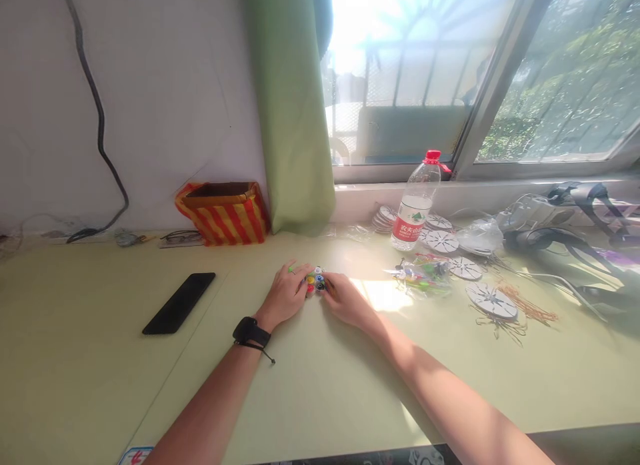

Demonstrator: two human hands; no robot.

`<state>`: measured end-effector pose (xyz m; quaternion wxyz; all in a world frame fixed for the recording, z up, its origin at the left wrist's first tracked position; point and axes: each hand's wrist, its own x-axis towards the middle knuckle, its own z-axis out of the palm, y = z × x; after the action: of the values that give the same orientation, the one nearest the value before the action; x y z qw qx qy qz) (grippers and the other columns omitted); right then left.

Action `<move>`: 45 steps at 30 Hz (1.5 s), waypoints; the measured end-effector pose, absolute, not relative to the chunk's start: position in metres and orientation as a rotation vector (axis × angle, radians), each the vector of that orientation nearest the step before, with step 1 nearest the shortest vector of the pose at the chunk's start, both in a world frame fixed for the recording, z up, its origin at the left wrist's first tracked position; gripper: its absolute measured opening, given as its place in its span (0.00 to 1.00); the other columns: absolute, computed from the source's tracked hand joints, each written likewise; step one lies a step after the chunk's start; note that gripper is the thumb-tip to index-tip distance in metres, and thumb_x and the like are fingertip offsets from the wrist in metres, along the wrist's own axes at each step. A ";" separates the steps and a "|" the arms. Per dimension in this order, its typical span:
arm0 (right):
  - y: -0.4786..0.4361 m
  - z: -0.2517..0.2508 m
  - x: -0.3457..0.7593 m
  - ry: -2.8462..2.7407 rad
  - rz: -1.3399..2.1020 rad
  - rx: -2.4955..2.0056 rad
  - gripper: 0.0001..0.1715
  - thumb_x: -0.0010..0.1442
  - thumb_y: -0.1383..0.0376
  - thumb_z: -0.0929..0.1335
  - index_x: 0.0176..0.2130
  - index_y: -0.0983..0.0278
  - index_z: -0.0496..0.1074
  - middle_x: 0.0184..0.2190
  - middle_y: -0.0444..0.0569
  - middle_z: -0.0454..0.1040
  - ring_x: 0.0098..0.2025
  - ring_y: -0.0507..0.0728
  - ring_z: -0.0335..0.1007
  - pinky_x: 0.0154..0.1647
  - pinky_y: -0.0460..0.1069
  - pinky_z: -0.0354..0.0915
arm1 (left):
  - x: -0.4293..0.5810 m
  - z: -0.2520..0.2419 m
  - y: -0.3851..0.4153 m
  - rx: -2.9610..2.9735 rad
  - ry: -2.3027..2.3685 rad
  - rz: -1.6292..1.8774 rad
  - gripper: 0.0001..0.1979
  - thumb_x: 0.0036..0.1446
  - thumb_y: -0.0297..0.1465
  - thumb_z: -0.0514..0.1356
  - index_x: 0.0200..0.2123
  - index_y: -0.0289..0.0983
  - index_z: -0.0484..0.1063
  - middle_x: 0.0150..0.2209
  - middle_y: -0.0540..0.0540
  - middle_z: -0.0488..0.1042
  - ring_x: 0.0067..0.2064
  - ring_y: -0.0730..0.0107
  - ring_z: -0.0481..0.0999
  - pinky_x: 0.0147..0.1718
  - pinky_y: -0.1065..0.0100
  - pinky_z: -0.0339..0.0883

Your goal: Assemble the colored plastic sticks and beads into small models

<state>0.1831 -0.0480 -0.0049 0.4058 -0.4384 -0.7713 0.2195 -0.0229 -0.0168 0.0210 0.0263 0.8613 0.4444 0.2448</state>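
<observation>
A small cluster of paint pots (pixel 315 279) lies on the table, with white, blue, yellow, red and dark colours showing. My left hand (pixel 285 294), with a black watch on its wrist, closes on the cluster's left side, fingers bent over the edge. A bit of green shows at one of its fingers. From the right, my right hand (pixel 344 297) grips the other side, thumb and fingers close together. Parts of the pots are hidden under my fingers.
A black phone (pixel 179 304) lies to the left. Behind stand a striped red-and-yellow box (pixel 233 218) and a water bottle (pixel 414 208). Rightward lie a plastic bag of coloured bits (pixel 425 276), slotted white discs (pixel 491 300), brown threads (pixel 530 305) and black straps (pixel 555 248).
</observation>
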 end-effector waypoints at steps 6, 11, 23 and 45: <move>-0.059 0.003 0.176 -2.016 0.565 -1.125 0.18 0.65 0.65 0.66 0.54 0.62 0.68 0.47 0.54 0.77 0.47 0.62 0.71 0.48 0.54 0.66 | -0.022 0.021 -0.016 2.667 1.392 0.766 0.22 0.67 0.26 0.50 0.60 0.42 0.72 0.62 0.47 0.73 0.68 0.50 0.60 0.65 0.44 0.59; -0.066 0.009 0.174 -2.050 0.505 -1.152 0.25 0.68 0.61 0.65 0.62 0.62 0.63 0.57 0.59 0.73 0.60 0.65 0.66 0.60 0.58 0.64 | -0.022 0.019 -0.019 2.642 1.498 0.778 0.23 0.72 0.39 0.50 0.64 0.42 0.69 0.68 0.42 0.66 0.72 0.45 0.54 0.68 0.38 0.50; -0.063 -0.008 0.162 -2.188 0.423 -1.540 0.44 0.74 0.51 0.52 0.74 0.80 0.44 0.75 0.68 0.42 0.77 0.70 0.33 0.74 0.66 0.39 | -0.014 0.015 -0.020 2.675 1.514 0.583 0.25 0.72 0.45 0.48 0.68 0.47 0.65 0.68 0.43 0.65 0.70 0.42 0.57 0.66 0.40 0.52; -0.041 0.026 0.316 -2.039 0.154 -2.011 0.12 0.66 0.64 0.65 0.39 0.64 0.79 0.41 0.55 0.76 0.36 0.57 0.72 0.32 0.48 0.57 | 0.026 0.039 -0.063 2.600 1.022 0.894 0.17 0.69 0.37 0.57 0.58 0.44 0.73 0.55 0.46 0.77 0.62 0.52 0.66 0.63 0.49 0.61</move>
<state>0.3163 -0.0412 0.0257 0.1364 -0.6945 -0.7044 0.0533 0.0264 -0.0630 0.0388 0.1041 0.8816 0.3466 0.3031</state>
